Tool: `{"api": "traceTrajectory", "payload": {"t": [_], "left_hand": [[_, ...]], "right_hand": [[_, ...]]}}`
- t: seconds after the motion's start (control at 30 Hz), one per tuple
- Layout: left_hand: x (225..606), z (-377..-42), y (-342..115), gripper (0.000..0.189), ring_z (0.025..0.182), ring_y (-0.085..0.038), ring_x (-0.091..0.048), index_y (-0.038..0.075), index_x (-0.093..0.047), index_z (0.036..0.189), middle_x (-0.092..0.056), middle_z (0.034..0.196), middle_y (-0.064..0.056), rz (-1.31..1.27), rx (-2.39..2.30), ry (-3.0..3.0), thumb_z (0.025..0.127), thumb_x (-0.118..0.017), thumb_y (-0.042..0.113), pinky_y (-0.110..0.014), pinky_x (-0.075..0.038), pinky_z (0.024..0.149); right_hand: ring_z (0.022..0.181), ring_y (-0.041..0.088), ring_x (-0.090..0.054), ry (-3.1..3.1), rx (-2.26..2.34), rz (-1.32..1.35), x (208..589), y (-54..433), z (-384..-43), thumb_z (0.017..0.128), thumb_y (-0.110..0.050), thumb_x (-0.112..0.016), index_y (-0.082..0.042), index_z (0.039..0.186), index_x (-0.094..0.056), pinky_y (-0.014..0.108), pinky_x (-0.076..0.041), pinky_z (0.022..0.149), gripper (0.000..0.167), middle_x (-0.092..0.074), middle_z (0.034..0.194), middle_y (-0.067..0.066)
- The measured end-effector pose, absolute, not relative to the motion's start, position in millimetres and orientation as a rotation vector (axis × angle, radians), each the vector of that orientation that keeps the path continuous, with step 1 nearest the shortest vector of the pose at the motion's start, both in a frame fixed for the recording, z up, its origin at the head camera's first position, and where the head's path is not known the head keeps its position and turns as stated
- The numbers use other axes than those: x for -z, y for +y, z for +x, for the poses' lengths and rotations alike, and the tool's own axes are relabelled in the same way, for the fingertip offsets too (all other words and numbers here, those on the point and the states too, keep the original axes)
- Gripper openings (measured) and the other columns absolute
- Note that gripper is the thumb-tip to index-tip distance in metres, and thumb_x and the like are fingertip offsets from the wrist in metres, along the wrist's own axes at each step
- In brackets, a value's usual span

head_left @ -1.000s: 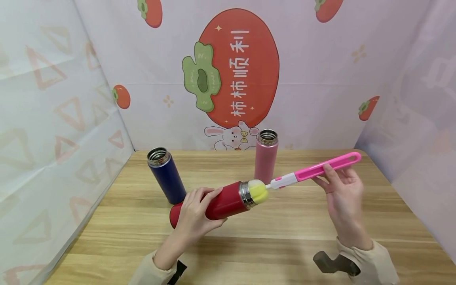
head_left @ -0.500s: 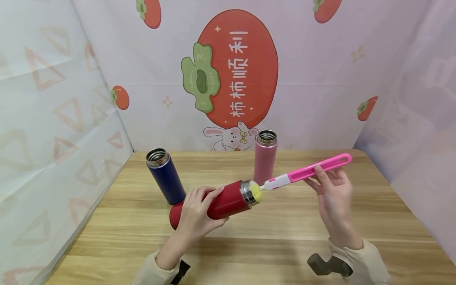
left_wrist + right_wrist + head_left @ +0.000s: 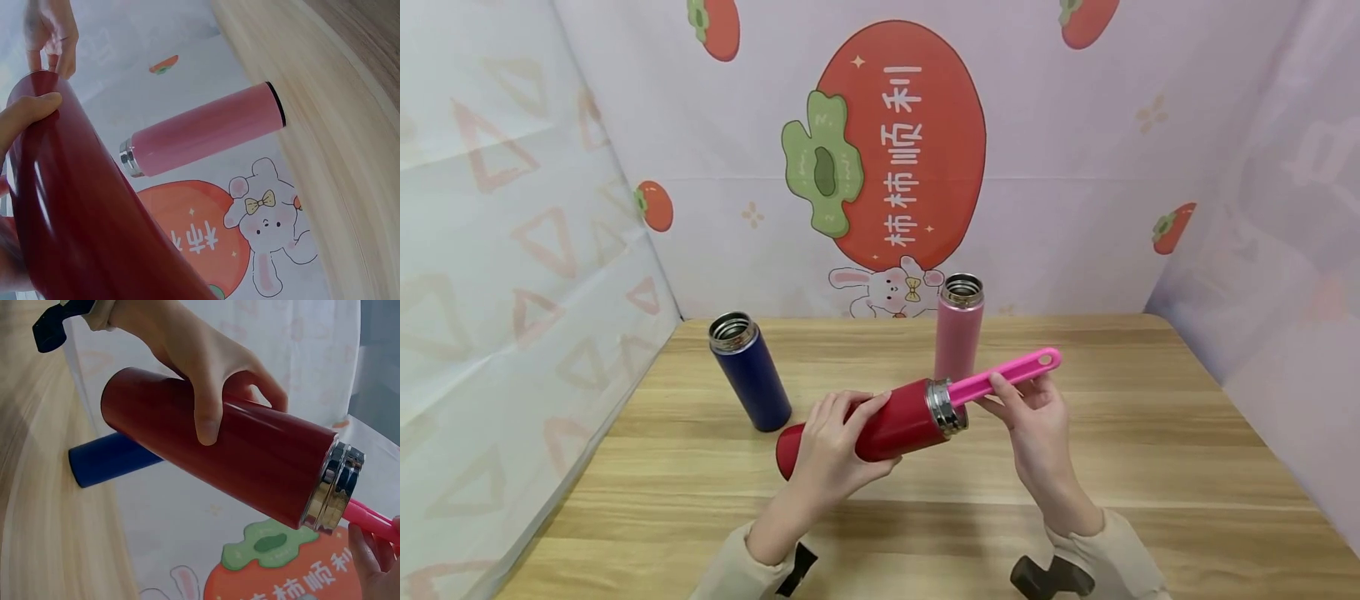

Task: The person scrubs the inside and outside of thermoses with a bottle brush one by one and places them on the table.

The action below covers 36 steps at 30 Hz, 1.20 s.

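Observation:
My left hand (image 3: 838,446) grips a red thermos bottle (image 3: 902,421) round its body, tilted on its side with its steel mouth (image 3: 334,487) toward the right. My right hand (image 3: 1037,425) pinches the pink handle of a bottle brush (image 3: 1007,372) between thumb and fingers. The brush's sponge head and white neck are hidden inside the bottle; only the handle sticks out of the mouth. In the left wrist view the red body (image 3: 81,187) fills the left side, with the right hand (image 3: 53,34) beyond its far end.
A blue bottle (image 3: 750,375) without a lid stands on the wooden table (image 3: 647,500), left of the red one. Behind the brush stands a pink bottle (image 3: 958,337), also lidless. A printed cloth (image 3: 1060,167) hangs along the table's back edge and sides.
My right hand has moved left, pushing the brush from the mouth deep into the red bottle; its yellow sponge has gone from sight. My left hand and the bottle have shifted slightly right.

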<state>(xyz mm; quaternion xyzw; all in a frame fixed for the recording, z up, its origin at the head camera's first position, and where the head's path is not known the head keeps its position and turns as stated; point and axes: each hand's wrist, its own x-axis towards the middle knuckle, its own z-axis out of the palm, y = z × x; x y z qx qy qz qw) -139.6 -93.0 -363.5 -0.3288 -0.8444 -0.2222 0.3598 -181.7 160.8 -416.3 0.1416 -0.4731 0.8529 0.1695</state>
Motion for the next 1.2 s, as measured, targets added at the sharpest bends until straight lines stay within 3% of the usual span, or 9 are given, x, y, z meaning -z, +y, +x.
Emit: {"api": "traceTrajectory", "payload": {"t": [0.1,0.2,0.37,0.53,0.93,1.2], "left_hand": [[364.1,-139.1,-92.9,0.071,0.089,-0.018,-0.051,0.016,-0.056,0.112,-0.056,0.097,-0.005,-0.829,0.577,-2.182,0.049,-0.084,0.031,-0.034,-0.043,0.070],[364.5,-139.2,-93.0,0.070,0.089,-0.018,-0.051,0.016,-0.056,0.113,-0.056,0.097,-0.006,-0.834,0.574,-2.190,0.050,-0.084,0.031,-0.034,-0.043,0.070],[364.7,-139.4,-93.3,0.071,0.090,-0.019,-0.051,0.016,-0.055,0.113,-0.056,0.098,-0.006,-0.832,0.561,-2.197,0.050,-0.084,0.031,-0.034,-0.043,0.070],[365.5,-140.0,-93.7,0.070,0.089,-0.020,-0.052,0.016,-0.055,0.113,-0.056,0.097,-0.007,-0.834,0.554,-2.192,0.050,-0.083,0.031,-0.035,-0.043,0.071],[364.2,-141.0,-96.3,0.070,0.089,-0.020,-0.051,0.016,-0.055,0.113,-0.056,0.097,-0.007,-0.839,0.530,-2.196,0.051,-0.083,0.031,-0.035,-0.043,0.071],[366.3,-140.6,-101.1,0.070,0.088,-0.019,-0.052,0.015,-0.056,0.112,-0.056,0.097,-0.007,-0.824,0.519,-2.199,0.049,-0.084,0.030,-0.035,-0.043,0.070]], "right_hand": [[0.091,0.040,-0.057,-1.343,-2.404,0.439,464.0,175.6,-210.6,0.085,0.007,-0.051,0.003,0.115,-0.041,0.051,-0.044,0.077,0.032,-0.053,0.101,0.024],[0.093,0.042,-0.055,-1.382,-2.380,0.408,481.8,181.8,-220.6,0.085,0.003,-0.053,0.000,0.117,-0.041,0.052,-0.044,0.077,0.035,-0.053,0.104,0.024],[0.086,0.030,-0.060,-1.411,-2.385,0.339,409.3,156.9,-175.5,0.083,-0.003,-0.058,0.001,0.109,-0.043,0.046,-0.046,0.076,0.030,-0.056,0.094,0.016],[0.077,0.015,-0.062,-1.428,-2.424,0.193,344.6,134.7,-137.4,0.085,0.000,-0.054,-0.003,0.096,-0.045,0.036,-0.049,0.074,0.014,-0.057,0.083,0.004],[0.070,0.014,-0.062,-1.311,-2.470,0.089,333.6,149.9,-137.7,0.085,0.003,-0.053,-0.005,0.094,-0.047,0.035,-0.049,0.072,0.014,-0.059,0.079,0.004],[0.068,0.018,-0.062,-1.131,-2.473,0.152,329.3,168.2,-142.0,0.084,0.007,-0.052,0.003,0.094,-0.052,0.035,-0.050,0.068,0.011,-0.061,0.079,0.009]]}}
